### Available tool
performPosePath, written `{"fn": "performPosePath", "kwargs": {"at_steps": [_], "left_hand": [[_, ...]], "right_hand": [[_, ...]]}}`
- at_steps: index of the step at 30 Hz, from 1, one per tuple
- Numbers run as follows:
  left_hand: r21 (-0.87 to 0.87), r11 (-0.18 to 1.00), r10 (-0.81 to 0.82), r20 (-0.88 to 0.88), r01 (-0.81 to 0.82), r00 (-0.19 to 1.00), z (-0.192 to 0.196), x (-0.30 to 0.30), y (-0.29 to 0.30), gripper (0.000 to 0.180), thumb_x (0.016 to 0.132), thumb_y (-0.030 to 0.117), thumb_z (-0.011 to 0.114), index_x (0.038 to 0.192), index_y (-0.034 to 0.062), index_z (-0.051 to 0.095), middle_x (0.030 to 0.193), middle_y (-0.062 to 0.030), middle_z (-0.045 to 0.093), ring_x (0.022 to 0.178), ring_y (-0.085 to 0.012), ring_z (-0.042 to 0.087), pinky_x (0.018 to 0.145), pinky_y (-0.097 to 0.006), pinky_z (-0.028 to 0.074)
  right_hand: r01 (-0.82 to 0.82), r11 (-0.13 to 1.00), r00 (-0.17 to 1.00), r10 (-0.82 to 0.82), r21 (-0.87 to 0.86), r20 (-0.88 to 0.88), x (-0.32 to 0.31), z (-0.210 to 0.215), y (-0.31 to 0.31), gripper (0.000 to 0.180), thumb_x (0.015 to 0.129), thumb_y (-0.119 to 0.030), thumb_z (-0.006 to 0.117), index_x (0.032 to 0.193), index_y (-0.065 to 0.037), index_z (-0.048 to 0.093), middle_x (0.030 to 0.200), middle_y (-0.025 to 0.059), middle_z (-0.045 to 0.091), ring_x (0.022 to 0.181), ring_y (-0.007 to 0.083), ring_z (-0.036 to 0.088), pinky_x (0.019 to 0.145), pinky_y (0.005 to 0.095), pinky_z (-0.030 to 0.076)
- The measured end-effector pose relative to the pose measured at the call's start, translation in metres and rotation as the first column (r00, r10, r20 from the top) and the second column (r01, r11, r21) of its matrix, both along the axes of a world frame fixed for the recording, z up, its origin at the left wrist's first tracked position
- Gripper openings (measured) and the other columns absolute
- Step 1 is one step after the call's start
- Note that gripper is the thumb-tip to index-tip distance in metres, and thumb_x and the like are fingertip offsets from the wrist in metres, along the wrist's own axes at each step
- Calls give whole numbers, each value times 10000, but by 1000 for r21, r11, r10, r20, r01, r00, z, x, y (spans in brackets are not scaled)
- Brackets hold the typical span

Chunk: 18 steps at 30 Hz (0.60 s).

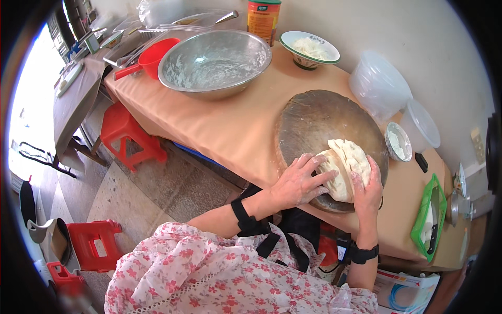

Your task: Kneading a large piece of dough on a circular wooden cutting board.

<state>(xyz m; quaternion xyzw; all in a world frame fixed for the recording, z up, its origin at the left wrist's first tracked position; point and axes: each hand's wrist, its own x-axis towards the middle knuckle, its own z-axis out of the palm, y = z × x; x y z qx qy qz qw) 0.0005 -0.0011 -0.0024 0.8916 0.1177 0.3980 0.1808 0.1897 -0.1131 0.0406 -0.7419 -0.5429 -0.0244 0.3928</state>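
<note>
A pale lump of dough (346,163), folded over on itself, lies on a round wooden board (314,118) dusted with flour. My left hand (300,180) rests flat on the board with floury fingers pressed against the dough's left side. My right hand (368,191) cups the dough's near right edge. Both wrists carry black straps.
A large floured steel bowl (214,63), a red scoop (151,57), an orange jar (263,20) and a green-rimmed bowl of white shreds (308,49) stand at the table's far end. Clear plastic tubs (379,83), a small metal dish (398,142) and a green tray (430,217) are at the right. Red stools (128,138) stand on the floor.
</note>
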Motion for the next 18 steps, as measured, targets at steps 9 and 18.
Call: {"fn": "performPosePath", "kwargs": {"at_steps": [9,18], "left_hand": [[-97,993,-53,177,71,983,10,0,5,344,741,78,746,1076,106,674,1175,-155,522,1067,-368,520,891,-427,488],[-27,1000,-1,154,6,988,1,7,18,381,750,105,730,1125,104,657,1189,-145,550,1071,-358,536,902,-432,461]], "right_hand": [[7,992,938,37,128,-344,-8,24,4,439,868,-106,689,1265,22,551,1203,138,617,1118,207,581,987,325,434],[-73,997,996,74,-32,46,-2,15,38,474,910,-198,629,1322,-2,502,1254,166,592,1153,301,575,1006,367,425]]}}
